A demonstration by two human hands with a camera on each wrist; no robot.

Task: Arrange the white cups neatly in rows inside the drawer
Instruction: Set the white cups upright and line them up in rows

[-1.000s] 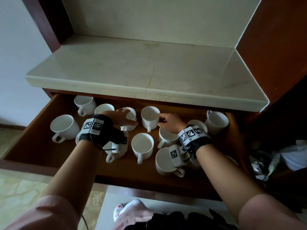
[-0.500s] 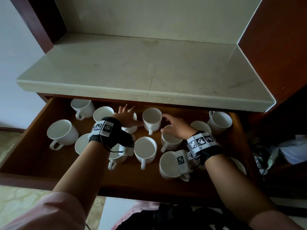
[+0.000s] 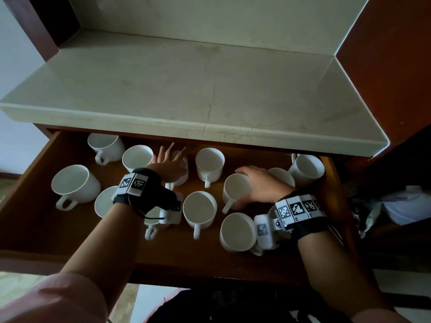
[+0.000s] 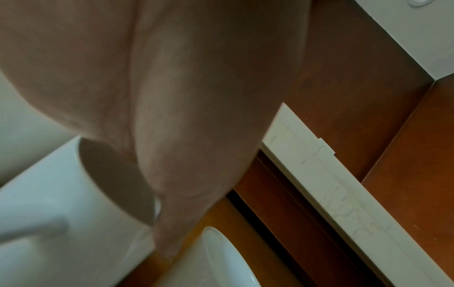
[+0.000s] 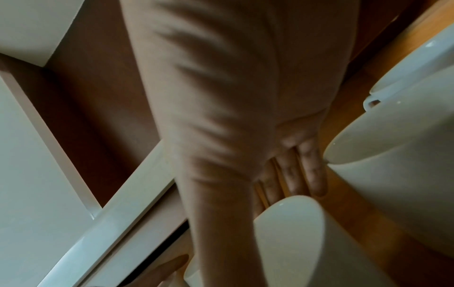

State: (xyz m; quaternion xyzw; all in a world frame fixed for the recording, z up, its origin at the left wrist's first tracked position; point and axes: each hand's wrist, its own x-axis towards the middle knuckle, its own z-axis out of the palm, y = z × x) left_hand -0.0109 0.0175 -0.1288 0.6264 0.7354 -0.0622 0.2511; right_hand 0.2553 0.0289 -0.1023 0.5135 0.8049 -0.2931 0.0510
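Head view: open wooden drawer [image 3: 30,201] fills the lower half of the frame under a pale stone counter [image 3: 210,89]; about a dozen white cups stand upright in it, loosely scattered, handles pointing different ways, no clean rows yet. Left hand [image 3: 169,163], centre of frame, lies over a back-row cup [image 3: 180,173] with fingers spread and nearly straight, resting on the rim rather than wrapped round it. Right hand [image 3: 261,185], right of centre, has its fingers curled round the side of a middle cup [image 3: 235,191], which leans slightly left. Neighbouring cups sit just beside both. Left wrist view: palm [image 4: 172,97] fills most of the frame, pressed on a cup rim [image 4: 117,174] at lower left; fingertips not visible. Right wrist view: blurred; fingers [image 5: 307,170] lie together between two cup walls at centre right, gripped cup [image 5: 307,242] below. Risks, judged: the tilted cup could knock the one in front of it; the flat left palm gives weak control, so a push may topple its cup; stray handles may catch when cups are slid together.
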